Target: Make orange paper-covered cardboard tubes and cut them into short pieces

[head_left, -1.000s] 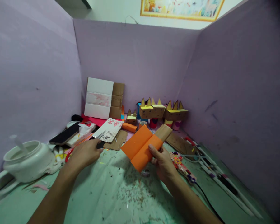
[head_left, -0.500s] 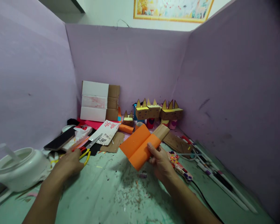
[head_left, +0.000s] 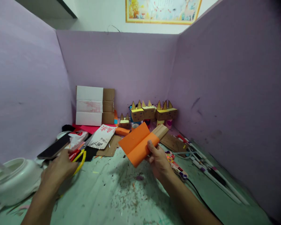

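Observation:
My right hand (head_left: 158, 159) is closed on a sheet of orange paper (head_left: 135, 145), thumb on top. The sheet is bent along its middle and lies against a light-brown, wood-grained piece (head_left: 161, 130) that sticks out at its upper right end. On the left, my left hand (head_left: 61, 165) has its fingers curled at the scissors (head_left: 81, 159), which have yellow and red handles; its fingertips are partly hidden. The scissors' blades point away, toward a white card with red and black writing (head_left: 102, 136).
Cardboard figures with pointed ears (head_left: 152, 112) stand at the back. A white pot (head_left: 14, 175) is at the left, near a dark phone-like slab (head_left: 53, 147). To the right lie a colourful corded tool (head_left: 178, 167) and several white pens (head_left: 215, 178). Purple panels (head_left: 117, 59) enclose the table.
The view has shifted slightly. My left hand has closed in on the scissors' handles, and the scissors have turned a little. My right hand still holds the orange paper in much the same pose.

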Demonstrator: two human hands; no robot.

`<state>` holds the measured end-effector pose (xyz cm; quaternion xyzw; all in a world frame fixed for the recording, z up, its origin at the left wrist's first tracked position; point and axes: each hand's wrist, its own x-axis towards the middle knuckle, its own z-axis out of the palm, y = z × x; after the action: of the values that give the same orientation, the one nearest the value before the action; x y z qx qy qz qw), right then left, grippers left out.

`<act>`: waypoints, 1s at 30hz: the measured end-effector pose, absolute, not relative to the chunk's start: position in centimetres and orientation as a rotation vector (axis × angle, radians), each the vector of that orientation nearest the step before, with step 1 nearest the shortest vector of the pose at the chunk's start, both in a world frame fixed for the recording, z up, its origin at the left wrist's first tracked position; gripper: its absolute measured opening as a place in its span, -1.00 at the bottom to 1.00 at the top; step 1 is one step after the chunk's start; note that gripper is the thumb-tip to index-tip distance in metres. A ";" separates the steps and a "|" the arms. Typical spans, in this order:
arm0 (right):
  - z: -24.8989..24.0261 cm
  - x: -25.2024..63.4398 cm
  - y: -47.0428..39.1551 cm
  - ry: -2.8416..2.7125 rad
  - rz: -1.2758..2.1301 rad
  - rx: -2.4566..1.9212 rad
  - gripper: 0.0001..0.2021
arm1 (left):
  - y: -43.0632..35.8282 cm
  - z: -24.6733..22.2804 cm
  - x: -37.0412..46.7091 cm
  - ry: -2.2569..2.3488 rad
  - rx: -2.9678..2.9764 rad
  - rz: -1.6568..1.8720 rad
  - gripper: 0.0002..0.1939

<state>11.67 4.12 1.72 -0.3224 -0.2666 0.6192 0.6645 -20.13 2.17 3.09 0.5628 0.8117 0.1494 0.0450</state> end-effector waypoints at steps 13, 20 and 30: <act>1.9 13.0 5.0 -0.645 1.264 -0.742 -0.47 | 0.1 3.6 -11.7 2.057 2.003 1.088 -0.63; 2.8 14.4 5.5 -0.620 1.153 -0.726 -0.39 | 0.2 2.3 -11.1 1.717 2.172 0.887 -0.43; 2.6 14.4 5.0 -0.749 1.043 -0.669 -0.45 | -1.5 1.6 -10.1 1.544 2.239 0.419 -0.38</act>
<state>14.36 4.98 2.60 -0.3061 -0.3428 0.4770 0.7492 -10.14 -1.50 1.58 0.7982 0.5505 0.1496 0.1937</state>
